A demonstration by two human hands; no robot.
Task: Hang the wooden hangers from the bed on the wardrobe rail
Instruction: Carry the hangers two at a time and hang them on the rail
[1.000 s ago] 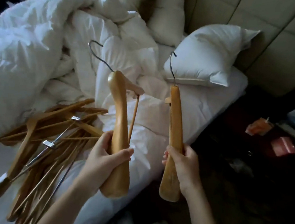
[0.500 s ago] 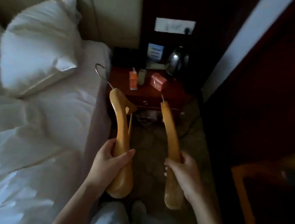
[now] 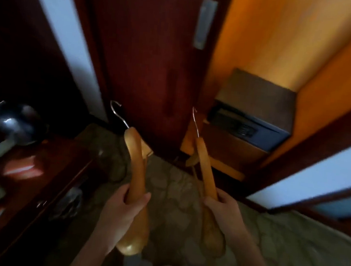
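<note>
I hold one wooden hanger in each hand, both seen edge-on with their metal hooks pointing away from me. My left hand (image 3: pixel 122 207) grips the left hanger (image 3: pixel 136 163) around its lower arm. My right hand (image 3: pixel 223 211) grips the right hanger (image 3: pixel 205 169) the same way. In front stands the open wardrobe (image 3: pixel 278 46), its orange-lit inside visible to the right of a dark red door (image 3: pixel 157 54). No rail is in view. The picture is blurred.
A dark safe box (image 3: pixel 253 111) sits on a low shelf inside the wardrobe. On the left is a dark red bedside table (image 3: pixel 41 168) with a kettle (image 3: pixel 18 123) and small packets. Patterned carpet (image 3: pixel 288 244) covers the floor between them.
My view has swung right, from the bed and pile of hangers past the bedside table to the open wardrobe. Both hands keep the same grip on their hangers.
</note>
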